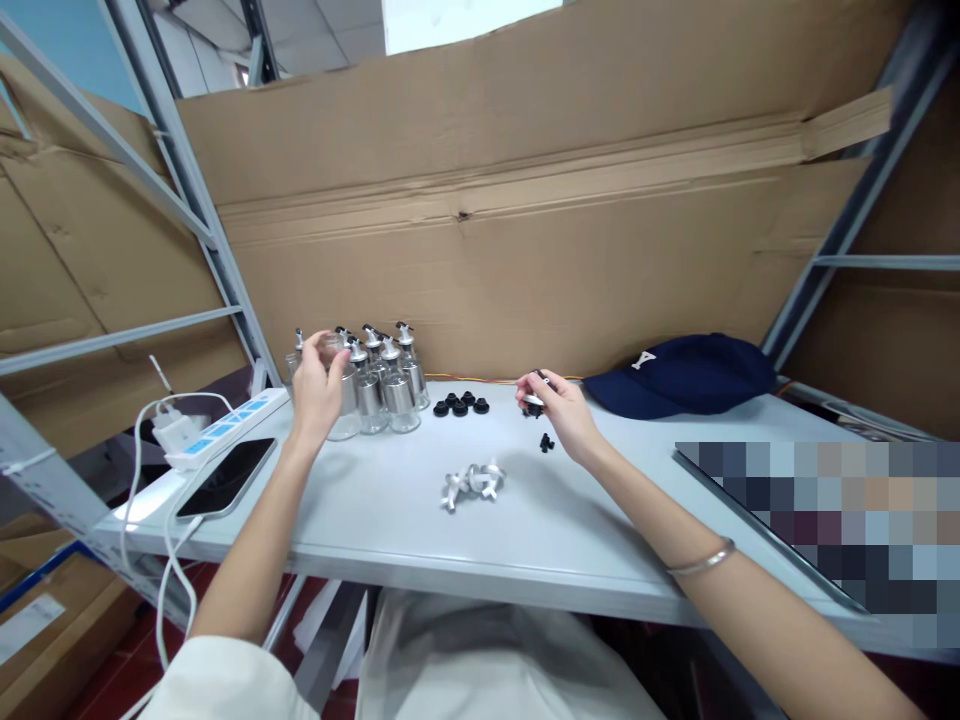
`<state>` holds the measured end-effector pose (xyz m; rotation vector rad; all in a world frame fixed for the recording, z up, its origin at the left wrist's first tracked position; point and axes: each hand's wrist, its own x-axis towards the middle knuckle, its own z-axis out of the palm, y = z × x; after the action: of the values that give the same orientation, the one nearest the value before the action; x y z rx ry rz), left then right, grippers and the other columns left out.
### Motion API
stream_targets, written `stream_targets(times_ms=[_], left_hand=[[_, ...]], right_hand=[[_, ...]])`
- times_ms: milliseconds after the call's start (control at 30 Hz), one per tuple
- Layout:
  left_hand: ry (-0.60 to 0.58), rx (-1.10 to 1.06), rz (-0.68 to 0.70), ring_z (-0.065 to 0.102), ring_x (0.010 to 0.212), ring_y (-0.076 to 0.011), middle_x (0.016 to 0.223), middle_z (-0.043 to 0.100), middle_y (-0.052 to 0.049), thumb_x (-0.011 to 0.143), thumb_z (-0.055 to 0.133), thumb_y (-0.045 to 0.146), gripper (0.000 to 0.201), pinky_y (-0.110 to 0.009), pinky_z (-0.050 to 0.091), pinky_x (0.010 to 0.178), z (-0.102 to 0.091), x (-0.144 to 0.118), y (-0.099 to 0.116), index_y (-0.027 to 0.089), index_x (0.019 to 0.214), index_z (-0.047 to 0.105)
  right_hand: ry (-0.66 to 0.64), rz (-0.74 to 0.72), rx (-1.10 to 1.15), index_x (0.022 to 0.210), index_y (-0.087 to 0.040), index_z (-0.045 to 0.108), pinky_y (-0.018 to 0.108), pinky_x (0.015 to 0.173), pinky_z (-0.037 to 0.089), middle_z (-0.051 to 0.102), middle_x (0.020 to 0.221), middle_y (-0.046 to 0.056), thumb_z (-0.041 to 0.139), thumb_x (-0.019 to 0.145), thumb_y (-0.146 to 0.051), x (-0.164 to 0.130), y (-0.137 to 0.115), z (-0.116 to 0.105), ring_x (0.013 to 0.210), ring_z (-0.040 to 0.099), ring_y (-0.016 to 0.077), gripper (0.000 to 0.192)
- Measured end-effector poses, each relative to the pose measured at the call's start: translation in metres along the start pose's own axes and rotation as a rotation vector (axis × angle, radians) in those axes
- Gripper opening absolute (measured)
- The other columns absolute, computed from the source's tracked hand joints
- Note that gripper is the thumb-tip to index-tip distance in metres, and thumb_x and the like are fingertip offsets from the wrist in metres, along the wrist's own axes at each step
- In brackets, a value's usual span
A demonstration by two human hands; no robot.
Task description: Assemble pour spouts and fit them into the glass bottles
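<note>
My left hand (pixel 319 385) is curled around the upper part of a clear glass bottle (pixel 344 424) with a metal band, at the left of the table. Beside it stand several glass bottles (pixel 401 410) topped with silver pourer spouts. Above the table, right of centre, my right hand (pixel 559 405) pinches small black and silver pieces (pixel 534 402); their exact shape is partly hidden by the fingers. Just below that hand lie a few tiny black parts (pixel 547 442). Several black stoppers (pixel 460 405) sit between the hands, and silver pourer tops (pixel 474 482) lie nearer the front edge.
On the left are a white power strip (pixel 225 430) with cables and a phone (pixel 227 478). A navy cap (pixel 690 375) rests at the back right, near a flat dark-edged object (pixel 772 530) whose surface is blurred out. Cardboard (pixel 525 270) walls the back.
</note>
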<state>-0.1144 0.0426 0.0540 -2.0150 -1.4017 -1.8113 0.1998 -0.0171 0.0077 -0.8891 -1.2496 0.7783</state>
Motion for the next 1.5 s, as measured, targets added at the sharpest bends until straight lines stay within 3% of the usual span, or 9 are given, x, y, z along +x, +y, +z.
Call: stream_targets(times_ms=[200, 367, 567, 967, 1167, 1300, 1367, 1433, 1500], left_hand=[[-0.103, -0.354, 0.067, 0.063, 0.092, -0.0174, 0.090, 0.063, -0.007, 0.089, 0.041, 0.036, 0.033, -0.033, 0.046, 0.087, 0.050, 0.005, 0.038, 0.017, 0.117, 0.036], [-0.166, -0.364, 0.005, 0.063, 0.089, -0.0180, 0.088, 0.064, -0.008, 0.089, 0.042, 0.030, 0.031, -0.035, 0.045, 0.087, 0.091, 0.004, 0.032, 0.016, 0.115, 0.036], [-0.217, -0.285, -0.007, 0.063, 0.088, -0.0182, 0.093, 0.063, -0.010, 0.088, 0.045, 0.025, 0.031, -0.035, 0.045, 0.085, 0.102, 0.004, 0.020, 0.015, 0.116, 0.038], [-0.321, 0.092, 0.093, 0.057, 0.097, -0.0243, 0.098, 0.062, -0.013, 0.088, 0.044, 0.029, 0.037, -0.043, 0.036, 0.094, 0.097, 0.001, -0.024, 0.012, 0.120, 0.042], [-0.221, 0.237, 0.229, 0.045, 0.115, -0.0285, 0.118, 0.053, -0.020, 0.086, 0.045, 0.033, 0.045, -0.044, 0.033, 0.098, 0.088, -0.004, -0.038, 0.008, 0.123, 0.042], [-0.069, 0.232, 0.287, 0.040, 0.121, -0.0274, 0.126, 0.048, -0.017, 0.087, 0.043, 0.037, 0.041, -0.045, 0.027, 0.104, 0.066, 0.002, -0.046, 0.012, 0.120, 0.044], [0.151, 0.206, 0.156, 0.037, 0.125, -0.0263, 0.127, 0.046, -0.016, 0.088, 0.041, 0.034, 0.036, -0.044, 0.024, 0.106, 0.046, 0.017, -0.056, 0.012, 0.117, 0.044], [0.375, 0.179, -0.121, 0.031, 0.130, -0.0258, 0.130, 0.042, -0.016, 0.089, 0.039, 0.032, 0.034, -0.045, 0.021, 0.108, 0.025, 0.035, -0.072, 0.012, 0.117, 0.039], [0.332, 0.179, -0.463, 0.030, 0.131, -0.0270, 0.124, 0.047, -0.014, 0.092, 0.034, 0.032, 0.029, -0.046, 0.023, 0.107, 0.005, 0.050, -0.090, 0.012, 0.112, 0.039]], right_hand=[[-0.019, 0.004, 0.009, 0.071, -0.017, 0.057, 0.027, 0.060, 0.043, 0.056, 0.065, 0.000, 0.061, 0.067, -0.060, -0.002, -0.002, 0.003, 0.058, 0.052, 0.0113, 0.043], [-0.017, 0.011, 0.022, 0.071, -0.017, 0.057, 0.027, 0.058, 0.044, 0.056, 0.066, 0.000, 0.062, 0.066, -0.060, -0.001, -0.001, 0.002, 0.058, 0.051, 0.0110, 0.044], [-0.016, 0.014, 0.032, 0.070, -0.017, 0.057, 0.026, 0.058, 0.044, 0.056, 0.065, 0.000, 0.064, 0.065, -0.059, -0.002, -0.002, 0.003, 0.058, 0.051, 0.0106, 0.043], [-0.038, -0.009, -0.037, 0.070, -0.018, 0.057, 0.028, 0.060, 0.046, 0.055, 0.064, 0.000, 0.061, 0.066, -0.061, -0.002, -0.002, 0.003, 0.058, 0.051, 0.0120, 0.044], [-0.049, -0.021, -0.060, 0.070, -0.018, 0.056, 0.029, 0.062, 0.046, 0.056, 0.065, 0.001, 0.061, 0.067, -0.060, -0.002, 0.000, 0.002, 0.059, 0.052, 0.0124, 0.042], [-0.042, -0.022, -0.065, 0.069, -0.018, 0.055, 0.028, 0.060, 0.045, 0.056, 0.065, 0.001, 0.061, 0.067, -0.061, -0.002, 0.002, 0.002, 0.059, 0.052, 0.0124, 0.043], [-0.039, -0.024, -0.063, 0.069, -0.018, 0.055, 0.028, 0.060, 0.046, 0.057, 0.065, 0.001, 0.061, 0.067, -0.061, -0.001, 0.003, 0.002, 0.059, 0.052, 0.0122, 0.043], [-0.044, -0.022, -0.060, 0.069, -0.018, 0.056, 0.028, 0.060, 0.046, 0.057, 0.065, 0.001, 0.061, 0.067, -0.061, -0.001, 0.003, 0.002, 0.060, 0.052, 0.0122, 0.043], [-0.053, -0.016, -0.064, 0.071, -0.018, 0.056, 0.027, 0.059, 0.045, 0.057, 0.066, 0.001, 0.061, 0.067, -0.060, -0.001, 0.004, 0.001, 0.059, 0.052, 0.0124, 0.043]])
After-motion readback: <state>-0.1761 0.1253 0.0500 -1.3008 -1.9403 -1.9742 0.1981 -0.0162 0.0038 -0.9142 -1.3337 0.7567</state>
